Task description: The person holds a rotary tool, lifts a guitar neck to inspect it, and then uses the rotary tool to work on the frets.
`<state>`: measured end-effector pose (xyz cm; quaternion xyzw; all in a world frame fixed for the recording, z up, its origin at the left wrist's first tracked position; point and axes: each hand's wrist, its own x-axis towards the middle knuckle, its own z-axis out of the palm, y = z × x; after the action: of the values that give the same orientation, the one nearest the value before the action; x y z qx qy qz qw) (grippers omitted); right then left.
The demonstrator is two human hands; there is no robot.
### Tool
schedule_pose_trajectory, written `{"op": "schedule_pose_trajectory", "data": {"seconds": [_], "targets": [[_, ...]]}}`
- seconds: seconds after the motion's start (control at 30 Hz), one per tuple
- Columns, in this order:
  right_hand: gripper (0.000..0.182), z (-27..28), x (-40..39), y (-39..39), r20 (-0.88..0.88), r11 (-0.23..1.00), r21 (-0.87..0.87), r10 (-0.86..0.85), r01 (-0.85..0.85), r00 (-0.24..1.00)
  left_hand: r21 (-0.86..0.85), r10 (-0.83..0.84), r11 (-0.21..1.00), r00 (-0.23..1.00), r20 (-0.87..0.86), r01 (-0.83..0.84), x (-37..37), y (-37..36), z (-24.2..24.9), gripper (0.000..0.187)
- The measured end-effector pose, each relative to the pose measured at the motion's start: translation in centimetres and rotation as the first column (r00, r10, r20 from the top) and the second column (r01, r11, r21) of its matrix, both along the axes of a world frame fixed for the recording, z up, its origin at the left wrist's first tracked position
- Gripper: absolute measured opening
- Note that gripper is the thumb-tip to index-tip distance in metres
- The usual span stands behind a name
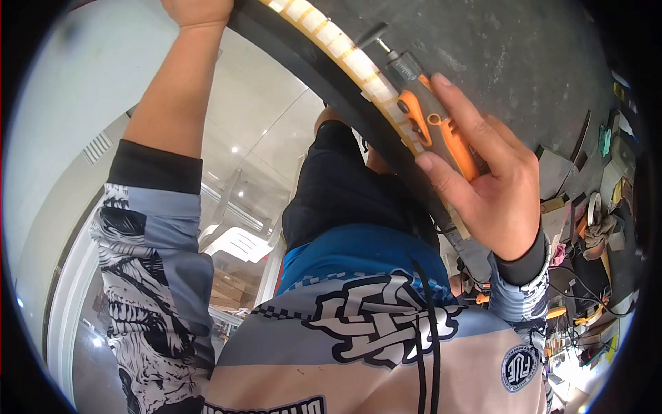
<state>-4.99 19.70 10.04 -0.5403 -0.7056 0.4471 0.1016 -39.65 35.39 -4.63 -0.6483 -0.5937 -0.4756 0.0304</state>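
Observation:
My right hand [500, 186] is around an orange-and-grey hand tool [441, 121], thumb on one side and index finger stretched along the other. The remaining fingers are partly hidden. A threaded metal shaft with a dark, blurred crosspiece sticks out of the tool's far end. Beside the tool runs a curved edge with a pale segmented strip [345, 45] and a black band [310, 69] below it. At the top border, my left hand [196, 10] is cut off by the frame, near the black band's upper end; its fingers are out of sight.
A dark grey surface [538, 48] extends beyond the strip. Cluttered tools, cables and a roll of tape [593, 207] lie to the right. Below the band are my legs in dark shorts [331, 172], with a white chair [241, 241] on the tiled floor.

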Motion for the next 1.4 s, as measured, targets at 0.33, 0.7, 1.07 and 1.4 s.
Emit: {"op": "schedule_pose_trajectory", "data": {"seconds": [0.33, 0.7, 1.07, 1.4], "targets": [[0.069, 0.0, -0.2, -0.1, -0.007, 1.000, 0.011, 0.011, -0.011, 1.000, -0.027, 0.023, 0.999, 1.000, 0.011, -0.022, 0.3, -0.3, 0.2, 0.050], [0.069, 0.4, -0.1, 0.1, 0.016, 0.999, 0.020, 0.034, -0.034, 0.999, -0.008, 0.015, 1.000, 1.000, -0.026, -0.015, 0.0, -0.2, 0.0, 0.052], [0.070, 0.4, 0.0, 0.0, 0.018, 0.999, 0.018, 0.042, -0.042, 0.999, -0.016, 0.011, 1.000, 1.000, 0.020, -0.010, 0.3, -0.2, 0.1, 0.053], [0.072, 0.3, 1.6, 0.1, -0.114, 0.987, -0.031, -0.162, 0.160, 0.980, 0.014, 0.009, 1.000, 1.000, -0.014, -0.009, -0.1, 0.0, -0.2, 0.050]]}}
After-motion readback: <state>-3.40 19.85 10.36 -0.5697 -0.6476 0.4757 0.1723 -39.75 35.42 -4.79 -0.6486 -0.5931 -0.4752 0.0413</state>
